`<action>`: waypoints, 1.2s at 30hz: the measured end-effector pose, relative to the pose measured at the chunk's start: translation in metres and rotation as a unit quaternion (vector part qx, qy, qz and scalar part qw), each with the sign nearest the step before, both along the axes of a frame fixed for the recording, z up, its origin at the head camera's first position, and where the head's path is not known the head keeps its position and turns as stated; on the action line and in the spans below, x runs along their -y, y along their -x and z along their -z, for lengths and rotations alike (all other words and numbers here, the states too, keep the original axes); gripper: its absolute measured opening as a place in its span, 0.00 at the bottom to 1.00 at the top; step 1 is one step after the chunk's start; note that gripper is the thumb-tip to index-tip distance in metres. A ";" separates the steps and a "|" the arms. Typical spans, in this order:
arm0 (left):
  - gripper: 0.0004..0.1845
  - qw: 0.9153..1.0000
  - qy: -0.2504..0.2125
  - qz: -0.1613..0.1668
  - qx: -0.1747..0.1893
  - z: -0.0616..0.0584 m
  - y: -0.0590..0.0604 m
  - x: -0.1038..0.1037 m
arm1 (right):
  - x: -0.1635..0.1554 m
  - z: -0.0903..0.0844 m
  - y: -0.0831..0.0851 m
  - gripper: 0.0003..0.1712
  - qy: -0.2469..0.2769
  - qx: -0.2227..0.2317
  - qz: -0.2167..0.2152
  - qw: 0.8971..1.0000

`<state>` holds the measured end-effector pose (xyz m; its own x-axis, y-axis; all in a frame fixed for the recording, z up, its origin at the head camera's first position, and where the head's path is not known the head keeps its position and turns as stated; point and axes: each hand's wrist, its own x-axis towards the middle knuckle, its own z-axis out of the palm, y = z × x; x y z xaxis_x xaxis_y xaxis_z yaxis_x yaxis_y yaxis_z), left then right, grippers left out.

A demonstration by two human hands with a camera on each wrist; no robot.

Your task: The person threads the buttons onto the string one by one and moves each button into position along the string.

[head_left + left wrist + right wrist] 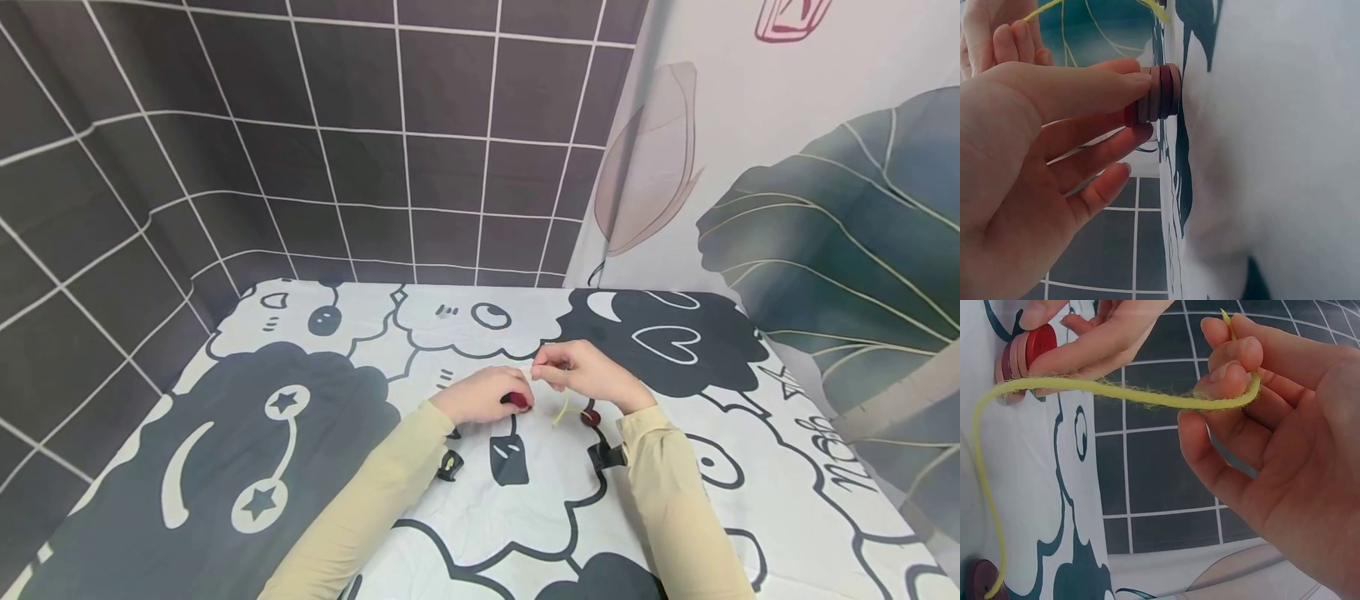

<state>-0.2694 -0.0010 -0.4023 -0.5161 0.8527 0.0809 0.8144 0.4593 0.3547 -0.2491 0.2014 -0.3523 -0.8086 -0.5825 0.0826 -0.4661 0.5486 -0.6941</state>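
My left hand (483,394) pinches a short stack of round discs (1163,94) between thumb and fingers, low over the patterned cloth. The discs are thick, in bright red, pink and dark maroon. To its right, my right hand (585,371) pinches a yellow yarn (1135,395) near its tip, which pokes out above the fingertips. From there the yarn runs across the curled fingers and droops to a separate dark red disc (984,578) on the cloth. That disc (591,417) lies below my right hand. The yarn's end reaches the disc's face; whether it passes through is hidden.
A white cloth (525,521) with dark cartoon prints covers the table. Behind it hangs a dark sheet with a white grid (442,167). A pale leaf-patterned curtain (825,208) hangs at the right. Small black objects (606,455) sit near my wrists.
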 end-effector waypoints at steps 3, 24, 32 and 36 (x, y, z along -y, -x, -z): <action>0.09 1.000 -0.009 -0.008 0.008 0.000 0.000 0.001 | 0.000 -0.001 0.000 0.06 -0.001 -0.002 -0.003 1.000; 0.17 0.951 -0.256 -0.077 0.156 -0.024 0.008 0.022 | 0.004 -0.001 0.000 0.05 -0.021 -0.041 0.029 0.999; 0.17 0.940 -0.296 -0.057 0.161 -0.035 0.005 0.024 | 0.010 -0.006 -0.003 0.05 -0.022 -0.090 0.062 0.994; 0.17 0.942 -0.292 -0.055 0.157 -0.038 0.004 0.025 | 0.009 -0.004 -0.003 0.05 -0.006 -0.111 0.059 0.992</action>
